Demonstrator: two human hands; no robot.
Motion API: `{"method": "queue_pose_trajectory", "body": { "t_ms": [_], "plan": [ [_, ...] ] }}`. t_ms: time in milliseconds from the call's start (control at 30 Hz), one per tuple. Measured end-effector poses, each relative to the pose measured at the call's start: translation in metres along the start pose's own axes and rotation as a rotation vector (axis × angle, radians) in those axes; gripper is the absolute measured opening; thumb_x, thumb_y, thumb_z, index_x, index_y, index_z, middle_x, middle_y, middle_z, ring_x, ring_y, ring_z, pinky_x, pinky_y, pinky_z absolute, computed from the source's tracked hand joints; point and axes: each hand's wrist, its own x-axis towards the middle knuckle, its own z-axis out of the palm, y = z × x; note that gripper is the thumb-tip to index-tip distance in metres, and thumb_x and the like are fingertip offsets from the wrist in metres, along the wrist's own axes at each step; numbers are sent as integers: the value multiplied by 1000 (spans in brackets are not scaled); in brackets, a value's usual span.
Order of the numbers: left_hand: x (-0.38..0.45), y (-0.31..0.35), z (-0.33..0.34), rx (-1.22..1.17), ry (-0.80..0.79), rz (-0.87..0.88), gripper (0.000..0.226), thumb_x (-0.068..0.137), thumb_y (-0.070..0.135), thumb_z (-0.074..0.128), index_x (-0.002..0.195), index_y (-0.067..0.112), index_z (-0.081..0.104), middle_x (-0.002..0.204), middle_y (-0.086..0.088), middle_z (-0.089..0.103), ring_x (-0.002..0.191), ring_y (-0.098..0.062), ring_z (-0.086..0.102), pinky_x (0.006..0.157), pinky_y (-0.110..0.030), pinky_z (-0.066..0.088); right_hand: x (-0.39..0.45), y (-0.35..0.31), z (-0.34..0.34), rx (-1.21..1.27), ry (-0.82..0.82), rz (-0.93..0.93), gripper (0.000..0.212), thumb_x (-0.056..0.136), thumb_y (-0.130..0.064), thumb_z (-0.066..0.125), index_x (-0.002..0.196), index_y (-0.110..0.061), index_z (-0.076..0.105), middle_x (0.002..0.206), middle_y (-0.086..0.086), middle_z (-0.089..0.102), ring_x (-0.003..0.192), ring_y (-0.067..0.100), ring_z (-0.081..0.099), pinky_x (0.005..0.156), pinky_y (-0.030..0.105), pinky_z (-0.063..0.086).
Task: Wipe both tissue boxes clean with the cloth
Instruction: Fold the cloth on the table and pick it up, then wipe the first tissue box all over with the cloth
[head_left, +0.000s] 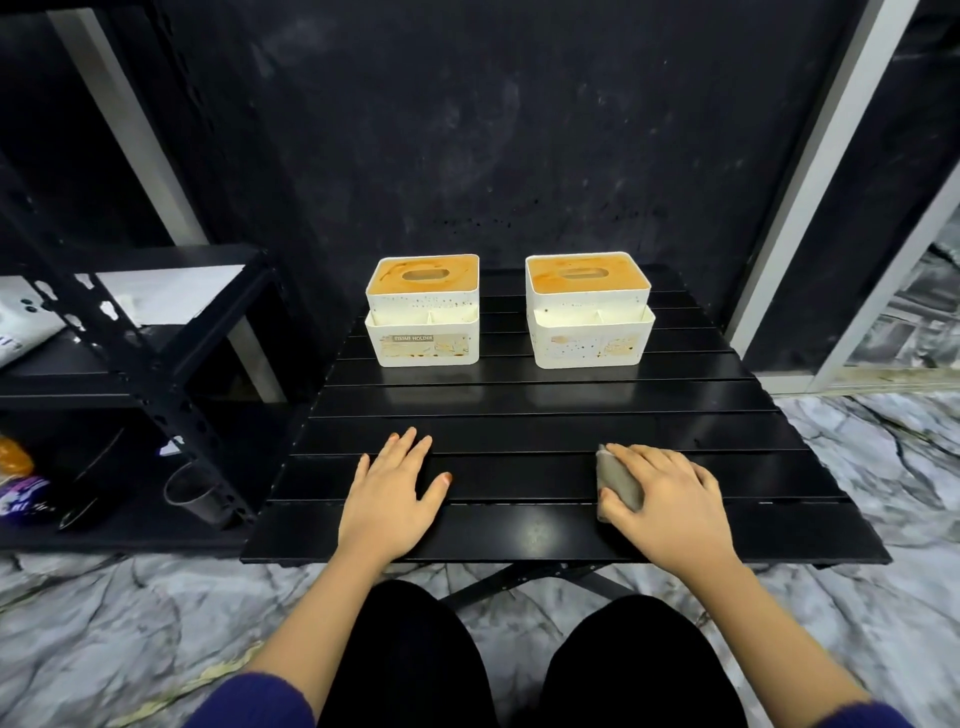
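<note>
My right hand (667, 499) on table (519, 415), fingers curled over grey cloth (618, 480), cloth under fingertips; my left hand (395, 488) flat, fingers spread; both tissue boxes (422, 310) (588, 310) well ahead, untouched

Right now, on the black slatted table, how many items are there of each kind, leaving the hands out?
Tissue boxes: 2, the left tissue box and the right tissue box
Cloths: 1, the grey cloth under the right hand
Total: 3
</note>
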Motion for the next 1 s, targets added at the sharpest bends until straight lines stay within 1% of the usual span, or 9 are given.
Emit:
{"method": "queue_pose_trajectory", "body": {
  "t_ms": [200, 400, 500, 567, 600, 667, 800, 900, 1000],
  "plan": [
    [0, 1, 0, 11, 2, 6, 59, 96, 50, 33, 149, 26, 21, 158, 7, 10, 146, -10, 3, 119, -36, 2, -1, 0, -2, 7, 14, 8, 63, 69, -59, 27, 121, -36, 55, 118, -14, 59, 116, 13, 48, 99, 39, 30],
    [0, 1, 1, 16, -1, 8, 59, 96, 50, 31, 149, 26, 19, 159, 7, 8, 146, -10, 2, 119, -37, 2, 0, -2, -6, 22, -36, 12, 66, 69, -61, 24, 126, -38, 49, 123, -16, 54, 121, 10, 42, 104, 38, 24],
    [0, 1, 1, 5, -2, 6, 59, 96, 49, 32, 149, 26, 20, 159, 7, 8, 146, -10, 2, 118, -37, 1, 5, -4, -11, 39, -143, 19, 55, 80, -57, 42, 131, -38, 41, 131, -15, 46, 128, 10, 32, 109, 40, 15],
    [2, 0, 0, -36, -4, 4, 58, 96, 49, 37, 148, 27, 23, 158, 8, 10, 146, -10, 3, 118, -37, 0, 14, -8, -16, 18, -235, 2, 58, 83, -54, 48, 136, -36, 34, 136, -14, 38, 132, 10, 25, 112, 42, 12],
    [2, 0, -1, -70, -5, 0, 58, 95, 48, 40, 147, 27, 25, 158, 8, 13, 146, -10, 5, 118, -37, 1, 20, -12, -17, 11, -260, -21, 60, 84, -54, 50, 138, -35, 32, 139, -14, 35, 134, 10, 23, 112, 42, 12],
    [6, 0, -6, -150, 1, -4, 59, 92, 45, 48, 145, 27, 30, 156, 7, 19, 145, -11, 12, 119, -37, 5, 35, -23, -20, 40, -260, -77, 62, 84, -51, 52, 139, -32, 31, 142, -12, 32, 135, 10, 22, 112, 38, 19],
    [33, -7, -23, -287, 65, -16, 61, 88, 40, 58, 143, 26, 35, 152, 6, 29, 141, -13, 24, 117, -36, 21, 77, -55, -20, 175, -217, -197, 61, 85, -40, 57, 140, -27, 33, 142, -7, 34, 132, 13, 27, 107, 32, 29],
    [66, -13, -41, -272, 102, -24, 64, 87, 40, 59, 144, 25, 33, 152, 4, 29, 140, -16, 25, 115, -36, 24, 112, -80, -19, 244, -208, -266, 62, 86, -34, 58, 141, -25, 31, 144, -4, 33, 132, 14, 28, 107, 30, 28],
    [100, -18, -60, -228, 154, -32, 67, 86, 40, 61, 145, 26, 31, 154, 1, 24, 140, -21, 23, 115, -38, 24, 147, -102, -14, 262, -159, -300, 64, 85, -29, 61, 141, -21, 31, 145, -1, 32, 132, 16, 29, 106, 27, 27]
  ]
}}
